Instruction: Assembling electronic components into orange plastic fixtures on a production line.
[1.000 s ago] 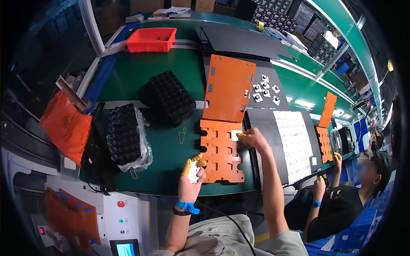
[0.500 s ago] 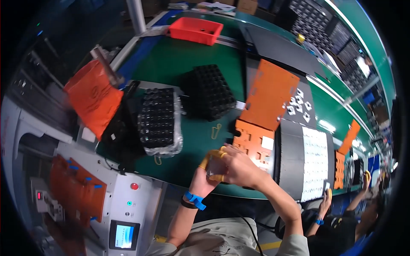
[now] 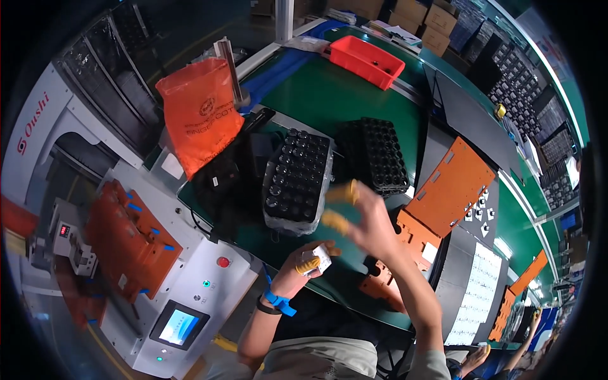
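Note:
Near the table's front edge, my left hand (image 3: 293,272) is closed around a small white block-like part (image 3: 318,260). Its exact kind is too small to make out. A blue strap circles that wrist. My right hand (image 3: 370,221) is raised to the right of it, thumb and forefinger spread, with nothing visible between them. Both hands wear yellow finger cots. Just left of the right fingers lies a black tray (image 3: 297,177) of shiny round dark pieces, wrapped in clear plastic. Behind the right hand stands a second black compartment tray (image 3: 385,155).
An orange fixture with a raised lid (image 3: 451,187) stands to the right, beside a white sheet of parts (image 3: 476,291). A red bin (image 3: 367,61) sits at the back. Left are an orange bag (image 3: 199,111) and a machine panel (image 3: 190,310). A co-worker's hand (image 3: 475,358) shows lower right.
My right hand has parted from my left and moved up toward the wrapped tray, its fingers spreading. My left hand keeps the white part. The whole view has swung left.

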Available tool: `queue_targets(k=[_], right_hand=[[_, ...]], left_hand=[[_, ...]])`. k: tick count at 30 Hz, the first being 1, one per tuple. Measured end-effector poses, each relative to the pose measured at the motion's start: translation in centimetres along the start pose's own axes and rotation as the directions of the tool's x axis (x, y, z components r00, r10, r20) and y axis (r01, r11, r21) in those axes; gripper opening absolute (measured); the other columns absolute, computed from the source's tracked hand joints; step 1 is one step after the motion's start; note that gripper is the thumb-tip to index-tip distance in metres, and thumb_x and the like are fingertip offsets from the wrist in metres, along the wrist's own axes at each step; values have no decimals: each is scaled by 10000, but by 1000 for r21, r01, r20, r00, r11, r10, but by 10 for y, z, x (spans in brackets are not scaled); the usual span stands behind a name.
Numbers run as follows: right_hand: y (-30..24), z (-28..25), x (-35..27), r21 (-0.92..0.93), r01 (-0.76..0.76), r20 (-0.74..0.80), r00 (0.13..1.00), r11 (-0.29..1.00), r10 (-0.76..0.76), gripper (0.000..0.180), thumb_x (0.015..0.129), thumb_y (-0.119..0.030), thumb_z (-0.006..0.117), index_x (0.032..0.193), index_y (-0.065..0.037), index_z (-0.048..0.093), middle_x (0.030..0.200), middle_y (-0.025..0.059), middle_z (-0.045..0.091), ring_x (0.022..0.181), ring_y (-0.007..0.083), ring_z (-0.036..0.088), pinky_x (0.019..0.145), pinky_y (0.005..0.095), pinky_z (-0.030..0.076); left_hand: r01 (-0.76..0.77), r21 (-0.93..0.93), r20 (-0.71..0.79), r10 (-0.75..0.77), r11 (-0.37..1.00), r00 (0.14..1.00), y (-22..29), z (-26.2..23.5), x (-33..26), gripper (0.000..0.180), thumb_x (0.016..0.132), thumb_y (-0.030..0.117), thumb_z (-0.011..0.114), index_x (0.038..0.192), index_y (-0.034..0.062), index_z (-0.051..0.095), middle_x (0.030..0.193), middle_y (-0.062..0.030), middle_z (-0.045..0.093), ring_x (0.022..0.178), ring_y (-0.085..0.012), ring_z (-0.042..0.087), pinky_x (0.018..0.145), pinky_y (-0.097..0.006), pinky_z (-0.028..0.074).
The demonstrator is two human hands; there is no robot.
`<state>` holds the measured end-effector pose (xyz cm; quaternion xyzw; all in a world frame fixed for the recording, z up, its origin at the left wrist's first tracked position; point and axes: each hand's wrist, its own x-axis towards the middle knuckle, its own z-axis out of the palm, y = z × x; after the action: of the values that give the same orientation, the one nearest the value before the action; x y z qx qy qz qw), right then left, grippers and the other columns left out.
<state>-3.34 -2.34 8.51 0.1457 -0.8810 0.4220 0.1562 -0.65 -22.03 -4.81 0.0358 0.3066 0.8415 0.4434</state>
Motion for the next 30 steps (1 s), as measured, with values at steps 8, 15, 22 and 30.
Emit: queue_targets(k=[8, 15, 22, 30], right_hand=[[48, 51, 96, -511, -204, -168, 976, 835, 136, 295, 763, -288, 802, 879, -32, 712, 874, 113, 661, 779, 304, 669, 696, 391, 545], [49, 59, 108, -590, -256, -153, 967, 765, 206, 267, 715, -263, 761, 841, -30, 728, 833, 170, 699, 773, 332, 693, 703, 421, 565], [-1, 10, 29, 389, -315, -50, 931, 866, 361, 214, 799, -146, 778, 925, -23, 655, 806, -35, 635, 719, 31, 546, 652, 226, 471], [-34, -29, -76, 208, -106, 31, 994, 972, 102, 253, 776, -96, 766, 1002, -6, 700, 843, 55, 612, 739, 164, 580, 638, 271, 458]], left_hand=[[-125, -157, 74, 138, 980, 988, -3, -4, -13, 647, 856, 236, 760, 1406, 16, 502, 1341, -86, 592, 1053, -105, 592, 733, -203, 451], [-165, 43, -94, 168, 985, 981, 4, 16, -14, 615, 858, 161, 763, 1398, 18, 504, 1305, -73, 606, 1130, -119, 584, 804, -204, 471], [-417, 90, -164, 427, 904, 889, 10, 34, -10, 653, 801, 109, 812, 1378, 14, 522, 1265, -101, 627, 1128, -152, 602, 949, -280, 494], [-606, 464, -10, 688, 646, 726, 11, 84, -20, 618, 727, 84, 875, 1269, -6, 593, 1245, -84, 630, 1091, -166, 612, 954, -303, 493]])
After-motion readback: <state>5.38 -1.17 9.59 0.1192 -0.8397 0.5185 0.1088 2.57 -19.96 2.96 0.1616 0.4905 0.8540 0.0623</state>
